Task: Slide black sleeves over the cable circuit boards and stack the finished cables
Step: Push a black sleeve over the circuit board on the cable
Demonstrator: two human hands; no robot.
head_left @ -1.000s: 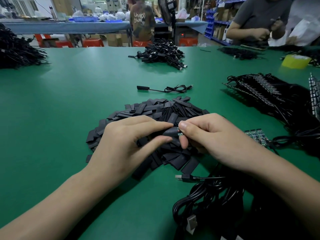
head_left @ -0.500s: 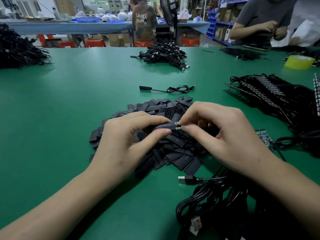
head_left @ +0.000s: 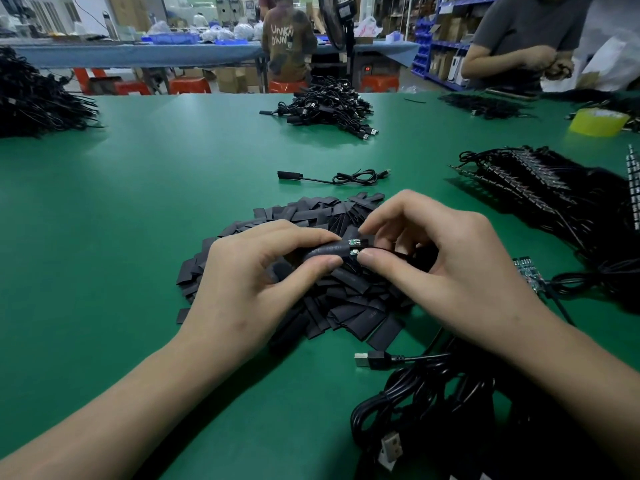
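Above a heap of flat black sleeves (head_left: 346, 299) on the green table (head_left: 138, 237), my left hand (head_left: 249, 282) pinches one black sleeve (head_left: 325, 251) between thumb and fingers. My right hand (head_left: 443, 271) pinches a small green circuit board (head_left: 354, 247), whose end sticks out of the sleeve's right opening. The board's cable is hidden behind my right hand. One sleeved cable (head_left: 332, 177) lies alone beyond the heap. A pile of sleeved cables (head_left: 329, 105) sits further back.
Bare-board cables lie stacked at the right (head_left: 540, 188), with one loose green board (head_left: 528, 275) near my right wrist. Tangled black cables with a USB plug (head_left: 372, 359) fill the near right. A yellow tape roll (head_left: 597, 121) and another worker are at the far right.
Both hands have lifted slightly above the sleeve heap. My right hand's fingers arched up, and the board shows more clearly at the sleeve's mouth.
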